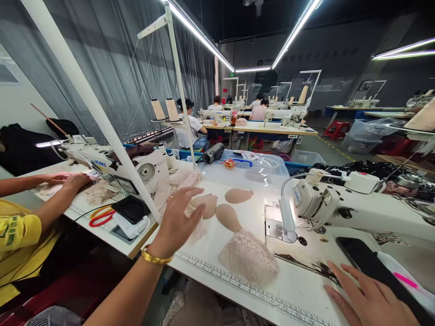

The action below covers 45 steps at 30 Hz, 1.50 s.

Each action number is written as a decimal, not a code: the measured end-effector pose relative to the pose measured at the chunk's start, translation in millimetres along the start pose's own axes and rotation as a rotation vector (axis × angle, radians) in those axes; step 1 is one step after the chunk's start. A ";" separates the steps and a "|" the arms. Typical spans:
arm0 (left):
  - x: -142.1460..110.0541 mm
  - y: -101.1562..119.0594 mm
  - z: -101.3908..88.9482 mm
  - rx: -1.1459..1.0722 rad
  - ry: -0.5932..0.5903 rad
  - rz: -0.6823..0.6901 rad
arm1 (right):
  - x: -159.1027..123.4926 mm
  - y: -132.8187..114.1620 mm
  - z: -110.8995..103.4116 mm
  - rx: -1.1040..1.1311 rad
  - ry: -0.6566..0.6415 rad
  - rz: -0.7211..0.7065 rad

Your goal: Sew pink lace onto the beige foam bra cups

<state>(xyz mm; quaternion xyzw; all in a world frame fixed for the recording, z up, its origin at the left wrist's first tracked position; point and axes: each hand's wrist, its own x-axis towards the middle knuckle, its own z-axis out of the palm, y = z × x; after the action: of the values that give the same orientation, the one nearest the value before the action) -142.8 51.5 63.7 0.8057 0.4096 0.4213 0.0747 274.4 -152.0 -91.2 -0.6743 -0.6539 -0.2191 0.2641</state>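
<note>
My left hand (178,222), with a gold bangle at the wrist, is over the left side of the sewing table, fingers apart and holding nothing I can see. Just beyond its fingers is a beige teardrop-shaped fabric piece (208,206). Two similar pieces, one farther back (239,195) and one nearer (227,217), lie to the right. The nearer one meets a pale lace piece (249,258). At the lower right my right hand (370,294) is spread, its fingertips beside dark metal thread snips (324,268); whether they touch is unclear.
A lit sewing machine (326,203) stands on the right, a black phone (360,253) in front of it. A ruler strip (238,283) runs along the table's front edge. A white pole (98,113) rises at left. Beyond it a co-worker in a yellow shirt (20,235) works at another machine.
</note>
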 end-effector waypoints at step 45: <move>17.2 -32.9 123.2 0.244 -0.772 0.334 | 79.1 -107.5 21.1 1.118 -0.414 0.738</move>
<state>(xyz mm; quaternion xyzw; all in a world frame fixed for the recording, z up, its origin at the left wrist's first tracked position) -65.9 113.0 -19.1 0.9622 0.2624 0.0440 0.0575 169.9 -77.3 -49.2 -0.6430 -0.4336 0.3870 0.4987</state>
